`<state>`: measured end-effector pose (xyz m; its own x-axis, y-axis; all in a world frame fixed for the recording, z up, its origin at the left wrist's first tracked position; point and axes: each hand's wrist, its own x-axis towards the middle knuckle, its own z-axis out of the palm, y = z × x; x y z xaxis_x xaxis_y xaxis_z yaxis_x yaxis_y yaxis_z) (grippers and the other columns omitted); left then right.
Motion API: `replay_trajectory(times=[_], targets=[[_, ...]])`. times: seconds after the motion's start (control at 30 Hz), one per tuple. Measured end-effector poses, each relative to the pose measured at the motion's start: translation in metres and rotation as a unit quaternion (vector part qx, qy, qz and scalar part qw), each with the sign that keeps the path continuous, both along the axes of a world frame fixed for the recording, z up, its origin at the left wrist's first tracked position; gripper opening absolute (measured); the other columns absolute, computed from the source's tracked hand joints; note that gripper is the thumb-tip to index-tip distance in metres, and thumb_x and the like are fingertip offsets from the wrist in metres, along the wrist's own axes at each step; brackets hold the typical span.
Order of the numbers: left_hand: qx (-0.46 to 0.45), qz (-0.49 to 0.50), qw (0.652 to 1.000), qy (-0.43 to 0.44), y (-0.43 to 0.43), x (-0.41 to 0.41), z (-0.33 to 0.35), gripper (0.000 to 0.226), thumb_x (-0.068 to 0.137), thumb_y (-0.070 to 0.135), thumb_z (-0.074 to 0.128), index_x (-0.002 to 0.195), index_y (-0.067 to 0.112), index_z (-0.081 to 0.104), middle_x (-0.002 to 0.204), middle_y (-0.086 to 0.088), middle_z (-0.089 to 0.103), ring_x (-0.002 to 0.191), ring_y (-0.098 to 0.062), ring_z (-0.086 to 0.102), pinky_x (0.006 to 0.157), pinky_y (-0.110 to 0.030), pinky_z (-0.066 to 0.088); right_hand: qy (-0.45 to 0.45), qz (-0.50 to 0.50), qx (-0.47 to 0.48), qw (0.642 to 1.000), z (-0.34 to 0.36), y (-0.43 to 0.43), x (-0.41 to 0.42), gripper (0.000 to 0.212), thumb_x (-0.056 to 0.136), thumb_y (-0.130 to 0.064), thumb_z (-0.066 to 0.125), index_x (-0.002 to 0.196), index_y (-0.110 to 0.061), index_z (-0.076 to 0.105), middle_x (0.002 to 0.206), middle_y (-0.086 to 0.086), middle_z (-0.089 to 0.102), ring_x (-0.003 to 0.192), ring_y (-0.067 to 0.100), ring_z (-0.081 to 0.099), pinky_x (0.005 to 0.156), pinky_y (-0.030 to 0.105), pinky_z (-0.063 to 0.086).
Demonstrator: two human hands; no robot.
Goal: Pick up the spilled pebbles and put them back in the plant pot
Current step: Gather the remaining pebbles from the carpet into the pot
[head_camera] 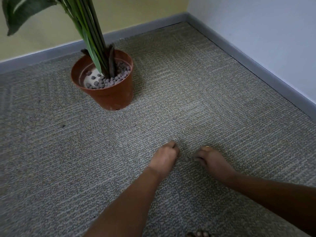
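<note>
A terracotta plant pot (109, 96) stands on the carpet at the upper left, partly filled with grey-purple pebbles (109, 81) around green stems. Loose pebbles lie on the carpet, one (174, 117) right of the pot, one (133, 125) below it and one (63, 126) far left. Another pebble (186, 159) sits between my hands. My left hand (165, 158) is curled into a tight fist with its fingertips down on the carpet, and what it holds is hidden. My right hand (211, 159) rests on the carpet, fingers loosely bent, their tips just right of that pebble.
Grey skirting (256, 65) runs along two walls that meet in a corner at the upper right. A large dark leaf (20, 12) hangs at the top left. Toes (198, 234) show at the bottom edge. Speckled carpet (222, 100) covers the floor.
</note>
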<state>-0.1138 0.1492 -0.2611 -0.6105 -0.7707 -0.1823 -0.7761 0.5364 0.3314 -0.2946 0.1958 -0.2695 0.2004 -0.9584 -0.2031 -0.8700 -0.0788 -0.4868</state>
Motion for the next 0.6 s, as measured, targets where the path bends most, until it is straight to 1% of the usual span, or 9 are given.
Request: replay_trajectory(times=[0.1, 0.2, 0.27, 0.33, 0.4, 0.47, 0.5, 0.53, 0.6], targets=[[0.021, 0.012, 1.0, -0.02, -0.004, -0.004, 0.003, 0.021, 0.089, -0.001, 0.047, 0.109, 0.004, 0.055, 0.116, -0.013, 0.047, 0.099, -0.031, 0.057, 0.089, -0.039, 0.047, -0.036, -0.017, -0.019, 0.999, 0.004, -0.01, 0.016, 0.006, 0.083, -0.007, 0.06, 0.082, -0.009, 0.066, 0.086, 0.009, 0.065, 0.084, 0.022, 0.057, 0.075, 0.026, 0.04], [0.04, 0.017, 0.999, -0.015, -0.009, -0.006, 0.003, 0.021, 0.087, -0.002, 0.051, 0.106, 0.004, 0.058, 0.114, -0.013, 0.05, 0.097, -0.029, 0.058, 0.087, -0.035, 0.048, -0.078, -0.09, -0.048, 0.992, 0.01, -0.021, 0.028, 0.007, 0.081, -0.006, 0.062, 0.076, -0.012, 0.062, 0.076, 0.007, 0.064, 0.069, 0.015, 0.055, 0.063, 0.02, 0.037], [0.069, 0.051, 0.996, 0.023, -0.011, -0.003, 0.003, 0.015, 0.084, 0.001, 0.055, 0.098, 0.004, 0.062, 0.108, -0.013, 0.056, 0.095, -0.027, 0.059, 0.086, -0.031, 0.047, -0.107, -0.136, -0.061, 0.983, 0.015, -0.03, 0.035, 0.01, 0.08, -0.005, 0.064, 0.073, -0.012, 0.062, 0.069, 0.005, 0.061, 0.061, 0.011, 0.051, 0.055, 0.015, 0.037], [0.107, 0.117, 0.983, 0.092, -0.012, 0.005, 0.003, 0.013, 0.079, 0.0, 0.059, 0.088, 0.004, 0.067, 0.097, -0.013, 0.065, 0.088, -0.023, 0.061, 0.078, -0.022, 0.044, -0.129, -0.165, -0.058, 0.976, 0.021, -0.04, 0.045, 0.009, 0.079, -0.005, 0.065, 0.072, -0.009, 0.063, 0.064, 0.001, 0.057, 0.055, 0.005, 0.048, 0.049, 0.009, 0.038], [0.134, 0.198, 0.955, 0.177, -0.014, 0.015, 0.007, 0.01, 0.076, -0.001, 0.061, 0.081, 0.003, 0.069, 0.084, -0.01, 0.069, 0.071, -0.013, 0.062, 0.062, -0.012, 0.042, -0.156, -0.178, -0.049, 0.97, 0.031, -0.053, 0.057, 0.005, 0.08, -0.006, 0.066, 0.076, -0.004, 0.064, 0.063, -0.001, 0.057, 0.054, 0.001, 0.049, 0.049, 0.005, 0.039], [0.139, 0.273, 0.916, 0.258, -0.024, 0.025, 0.016, 0.009, 0.077, -0.002, 0.064, 0.08, 0.004, 0.07, 0.075, -0.003, 0.067, 0.054, 0.0, 0.055, 0.051, -0.004, 0.041, -0.192, -0.191, -0.039, 0.962, 0.043, -0.069, 0.071, 0.006, 0.081, -0.006, 0.066, 0.081, -0.001, 0.064, 0.07, 0.004, 0.063, 0.059, 0.008, 0.056, 0.054, 0.007, 0.044], [0.127, 0.304, 0.899, 0.289, -0.032, 0.031, 0.022, 0.008, 0.077, -0.001, 0.065, 0.081, 0.004, 0.07, 0.075, -0.001, 0.066, 0.053, 0.002, 0.054, 0.053, -0.004, 0.042, -0.217, -0.202, -0.03, 0.955, 0.05, -0.078, 0.08, 0.006, 0.081, -0.006, 0.066, 0.083, 0.0, 0.064, 0.073, 0.008, 0.065, 0.063, 0.013, 0.06, 0.058, 0.014, 0.049], [0.105, 0.333, 0.882, 0.316, -0.043, 0.037, 0.03, 0.007, 0.077, 0.0, 0.066, 0.081, 0.004, 0.07, 0.077, -0.001, 0.066, 0.057, -0.001, 0.055, 0.057, -0.008, 0.044, -0.243, -0.213, -0.021, 0.946, 0.059, -0.087, 0.089, 0.005, 0.082, -0.006, 0.065, 0.084, -0.001, 0.064, 0.076, 0.011, 0.067, 0.066, 0.016, 0.062, 0.061, 0.02, 0.052], [0.056, 0.382, 0.848, 0.363, -0.067, 0.053, 0.05, 0.007, 0.078, 0.003, 0.065, 0.083, 0.006, 0.069, 0.079, -0.004, 0.067, 0.064, -0.01, 0.057, 0.062, -0.019, 0.048, -0.288, -0.214, -0.011, 0.933, 0.077, -0.106, 0.108, 0.003, 0.083, -0.006, 0.064, 0.086, -0.004, 0.064, 0.08, 0.011, 0.068, 0.067, 0.016, 0.062, 0.065, 0.024, 0.053]])
